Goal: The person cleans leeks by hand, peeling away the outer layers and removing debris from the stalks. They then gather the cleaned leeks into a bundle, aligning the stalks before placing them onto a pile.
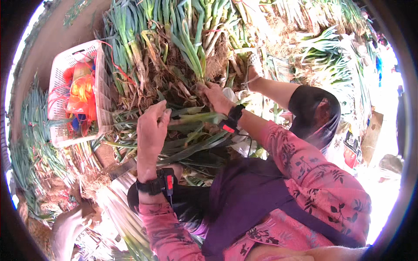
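My right hand (216, 97) is closed around the lower end of a green onion (191, 50), whose green leaves point away from me toward the large pile. Left of it, my left hand (152, 126) is held up with bent fingers and the thumb pressed in beside them. Whatever lies between those fingers, if anything, is hidden. Loose green onion leaves (196, 148) lie below and between both hands, over my lap. Just beyond the hands stands a dense pile of green onions (135, 48) with their roots toward me.
A white plastic basket (103, 111) with orange and red bags (81, 93) stands at the left. More green onions (37, 126) lie along the far left, and another heap (326, 54) at the right. My bent leg (315, 113) and sandalled foot (254, 67) are on the right.
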{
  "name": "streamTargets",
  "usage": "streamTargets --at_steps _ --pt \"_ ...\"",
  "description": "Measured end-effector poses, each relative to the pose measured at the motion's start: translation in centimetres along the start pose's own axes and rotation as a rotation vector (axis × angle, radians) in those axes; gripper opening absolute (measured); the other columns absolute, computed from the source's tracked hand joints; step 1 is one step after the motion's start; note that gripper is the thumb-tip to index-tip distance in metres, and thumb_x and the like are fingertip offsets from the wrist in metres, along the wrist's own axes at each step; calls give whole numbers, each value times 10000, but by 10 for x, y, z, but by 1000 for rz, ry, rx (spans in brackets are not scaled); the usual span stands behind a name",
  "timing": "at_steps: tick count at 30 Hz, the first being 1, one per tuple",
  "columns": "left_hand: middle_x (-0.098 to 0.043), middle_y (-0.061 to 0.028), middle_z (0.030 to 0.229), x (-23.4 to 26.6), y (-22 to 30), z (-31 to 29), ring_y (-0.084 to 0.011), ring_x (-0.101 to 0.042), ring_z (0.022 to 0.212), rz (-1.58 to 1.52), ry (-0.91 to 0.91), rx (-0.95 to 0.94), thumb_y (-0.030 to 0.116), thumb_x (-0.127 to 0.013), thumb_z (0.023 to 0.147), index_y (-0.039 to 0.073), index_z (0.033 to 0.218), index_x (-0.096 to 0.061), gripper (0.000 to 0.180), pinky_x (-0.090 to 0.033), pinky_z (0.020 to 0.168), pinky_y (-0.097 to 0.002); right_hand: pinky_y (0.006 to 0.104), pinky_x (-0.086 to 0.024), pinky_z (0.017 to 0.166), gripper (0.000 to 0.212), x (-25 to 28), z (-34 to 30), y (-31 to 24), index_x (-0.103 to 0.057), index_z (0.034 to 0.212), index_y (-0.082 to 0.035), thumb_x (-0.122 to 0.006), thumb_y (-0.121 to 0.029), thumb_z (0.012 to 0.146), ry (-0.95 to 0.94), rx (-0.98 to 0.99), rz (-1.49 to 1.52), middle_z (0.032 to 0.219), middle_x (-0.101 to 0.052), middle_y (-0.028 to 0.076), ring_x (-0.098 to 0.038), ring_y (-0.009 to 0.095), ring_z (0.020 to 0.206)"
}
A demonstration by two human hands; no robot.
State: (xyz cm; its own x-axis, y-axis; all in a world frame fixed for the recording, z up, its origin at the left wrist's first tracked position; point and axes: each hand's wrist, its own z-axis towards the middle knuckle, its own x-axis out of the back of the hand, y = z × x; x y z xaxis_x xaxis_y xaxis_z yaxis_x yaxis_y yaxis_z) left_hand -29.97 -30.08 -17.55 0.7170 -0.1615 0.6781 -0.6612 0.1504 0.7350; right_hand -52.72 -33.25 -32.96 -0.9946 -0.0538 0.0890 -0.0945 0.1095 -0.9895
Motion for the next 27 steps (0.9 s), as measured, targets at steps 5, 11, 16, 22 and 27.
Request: streamTargets --at_steps 5,11,16,22,27 --pt "-683 -124 1037 3 -13 6 -163 -672 883 -367 38 145 196 -603 927 -42 1135 -620 317 -527 739 -259 220 -313 405 323 -10 -42 -79 -579 955 -44 -549 -366 965 -219 -232 506 638 -455 -60 -406 30 491" --pt "-674 -34 922 -1 12 2 -110 -609 718 -1021 234 83 265 -673 885 21 1066 -656 305 -481 617 -233 225 -374 494 332 -28 -96 -119 -587 973 -21 -572 -352 954 -333 -1 191 686 -510 -40 -452 44 578" --pt "-649 -91 979 -7 18 -23 -170 -595 873 -1035 543 174 293 -669 892 18 1004 -633 300 -480 756 -326 296 -457 688 459 -49 -84 -125 -541 1201 34 -605 -325 922 -362 188 44 885 -616 78 -544 96 784" --pt "-615 -122 1053 -9 20 -27 -221 -607 983 -1298 529 0 288 -541 970 4 1169 -524 347 -507 891 -370 249 -439 650 311 -74 -84 -124 -669 1040 31 -605 -257 940 -207 -42 607 816 -621 -24 -524 82 728" --pt "-609 -96 977 10 0 -32 -204 -607 909 -1365 584 -145 332 -590 934 -4 1073 -537 368 -507 908 -353 314 -500 705 225 -15 -106 -81 -595 970 7 -529 -208 960 -142 3 23 769 -607 47 -605 198 738"
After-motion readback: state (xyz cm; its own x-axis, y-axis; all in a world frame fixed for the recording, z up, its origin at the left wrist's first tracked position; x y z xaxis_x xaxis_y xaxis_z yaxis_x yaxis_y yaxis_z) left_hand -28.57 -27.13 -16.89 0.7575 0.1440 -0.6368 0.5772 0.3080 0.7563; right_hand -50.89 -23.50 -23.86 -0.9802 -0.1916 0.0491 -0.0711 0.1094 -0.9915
